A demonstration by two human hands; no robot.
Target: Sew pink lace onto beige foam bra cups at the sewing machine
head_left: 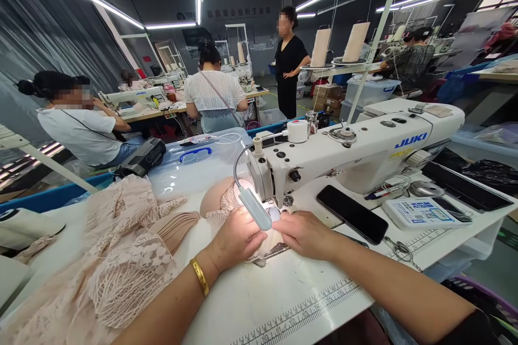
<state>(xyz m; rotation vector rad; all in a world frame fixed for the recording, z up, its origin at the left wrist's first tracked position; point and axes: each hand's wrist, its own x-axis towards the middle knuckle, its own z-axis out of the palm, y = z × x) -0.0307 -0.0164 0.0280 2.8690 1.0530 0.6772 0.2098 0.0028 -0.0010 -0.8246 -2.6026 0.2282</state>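
Observation:
At the needle area of a white sewing machine (pixel 364 140), both hands press on a beige lace bra piece (pixel 220 199). My left hand (pixel 238 234) has its fingers bent together on the fabric, left of the needle; a gold bangle (pixel 199 276) circles that wrist. My right hand (pixel 305 232) pinches the piece's right side. A grey lamp head (pixel 254 209) on a bendy neck lights the spot and hides the needle and some fingertips. Beside my left arm lies a heap of beige lace pieces (pixel 129 248), with a stack of smooth beige cups (pixel 176 229) on it.
Right of the machine head lie a black phone (pixel 352 213), small scissors (pixel 400 249) and a white-and-blue box (pixel 421 212). A clear plastic lid (pixel 194 164) stands behind the fabric. Thread cones (pixel 356 42) rise above. A standing person (pixel 290 64) and several seated people are farther back.

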